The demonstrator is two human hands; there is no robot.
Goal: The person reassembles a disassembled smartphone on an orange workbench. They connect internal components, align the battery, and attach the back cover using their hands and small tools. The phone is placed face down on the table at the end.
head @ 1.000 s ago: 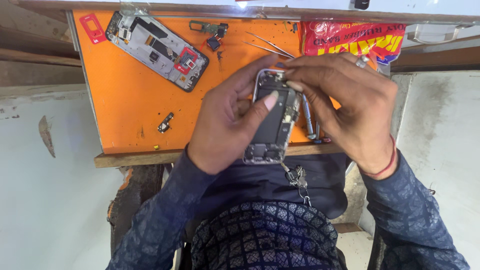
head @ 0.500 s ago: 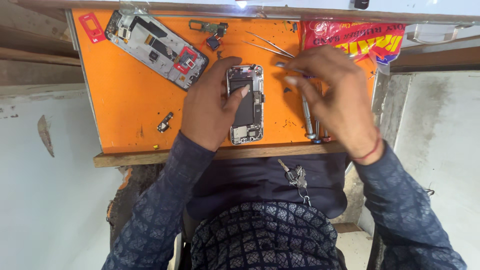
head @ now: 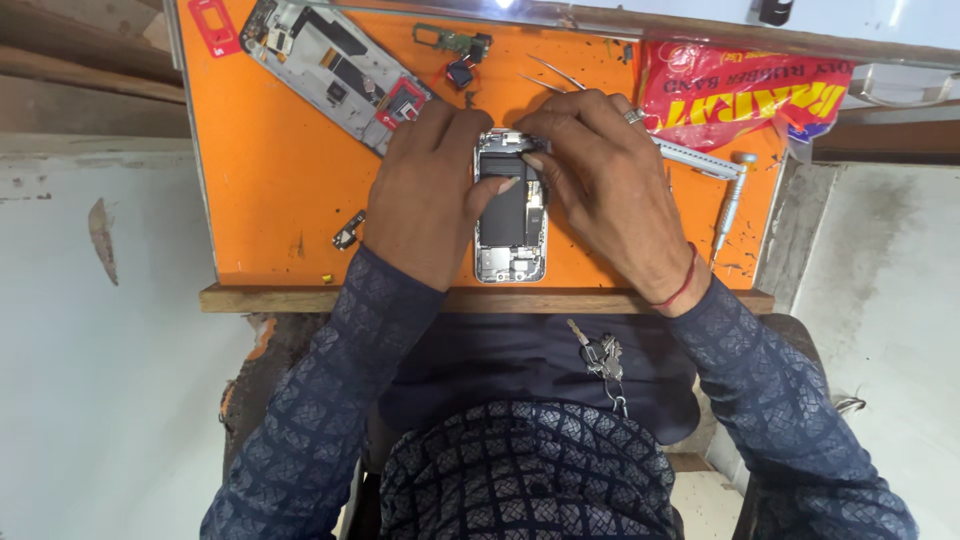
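Observation:
An opened phone (head: pixel 510 225) with its back off lies flat on the orange work mat (head: pixel 270 180), battery and boards showing. My left hand (head: pixel 430 190) grips its left side, the thumb resting across the battery. My right hand (head: pixel 610 190) covers the right side, and its fingertips press on the top end of the phone. A ring shows on one right finger and a red thread on the wrist. The upper right corner of the phone is hidden under my fingers.
A second stripped phone frame (head: pixel 335 70) lies at the mat's top left, near a red tab (head: pixel 215 22). A flex part (head: pixel 455 42), tweezers (head: pixel 560 72), a red and yellow bag (head: pixel 740 95), a screwdriver (head: pixel 730 205), a small loose component (head: pixel 348 232) and keys (head: pixel 600 355) are around.
The phone was held up toward me, then lowered onto the mat. Both hands moved forward with it and now press on it where it lies.

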